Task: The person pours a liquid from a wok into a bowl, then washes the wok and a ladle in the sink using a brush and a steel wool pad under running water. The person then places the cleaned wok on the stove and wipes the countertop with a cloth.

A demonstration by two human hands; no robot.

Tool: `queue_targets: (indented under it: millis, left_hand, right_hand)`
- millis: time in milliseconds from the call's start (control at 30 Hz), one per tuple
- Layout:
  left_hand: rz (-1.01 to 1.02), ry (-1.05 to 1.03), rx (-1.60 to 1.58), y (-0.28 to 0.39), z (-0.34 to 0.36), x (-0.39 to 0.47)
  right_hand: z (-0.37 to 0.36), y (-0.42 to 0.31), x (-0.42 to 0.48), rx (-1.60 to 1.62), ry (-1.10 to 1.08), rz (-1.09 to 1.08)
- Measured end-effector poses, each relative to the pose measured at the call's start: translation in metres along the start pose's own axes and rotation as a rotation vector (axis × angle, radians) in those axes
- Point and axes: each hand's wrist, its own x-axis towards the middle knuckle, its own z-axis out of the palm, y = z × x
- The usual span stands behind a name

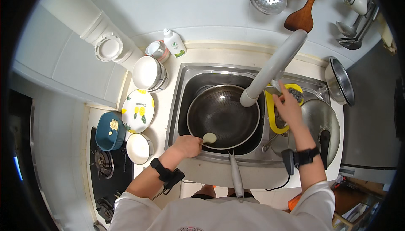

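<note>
My left hand (188, 146) grips the handle of a small utensil with a pale oval head (209, 138), over the near left rim of the wok; whether it is a spoon or a brush cannot be told. The dark wok (223, 117) rests in the basin of the stainless steel sink (173, 117), its grey handle (235, 174) jutting over the front edge. At the faucet's lever (272, 88), my right hand (288, 109) has its index finger stretched out and appears to touch it. The grey faucet spout (275, 66) arches above the wok. No running water is visible.
Right of the basin lie a yellow holder (271, 112) with steel wool (295, 95) and a glass lid (316, 120). Left are stacked bowls (147, 73), a pineapple-patterned plate (138, 111), a white bowl (139, 148), a blue container (107, 136) holding garlic cloves, and a gas stove (117, 174).
</note>
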Motion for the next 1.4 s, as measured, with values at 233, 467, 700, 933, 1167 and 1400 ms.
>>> queue_targets:
  millis: [233, 467, 700, 933, 1167, 1400]
  left_hand:
    - [-0.007, 0.058, -0.041, 0.000, -0.003, -0.013]
    - [-0.042, 0.124, -0.058, -0.001, -0.007, -0.028]
    - [-0.031, 0.167, -0.045, -0.003, -0.006, -0.032]
    - [-0.056, 0.149, -0.016, 0.000, -0.009, -0.034]
    - [-0.061, 0.187, -0.018, 0.000, -0.004, -0.032]
    - [-0.048, 0.203, -0.023, 0.000, -0.003, -0.030]
  right_hand:
    - [-0.017, -0.005, 0.015, -0.470, -0.227, -0.040]
    - [-0.017, -0.012, 0.011, -0.366, -0.189, 0.042]
    - [-0.015, -0.005, 0.011, -0.390, -0.216, 0.058]
    - [-0.009, 0.006, 0.013, 0.101, -0.402, 0.278]
    - [-0.010, -0.005, 0.010, 0.709, -0.505, 0.624]
    - [-0.008, -0.003, 0.016, 1.037, -0.506, 0.733]
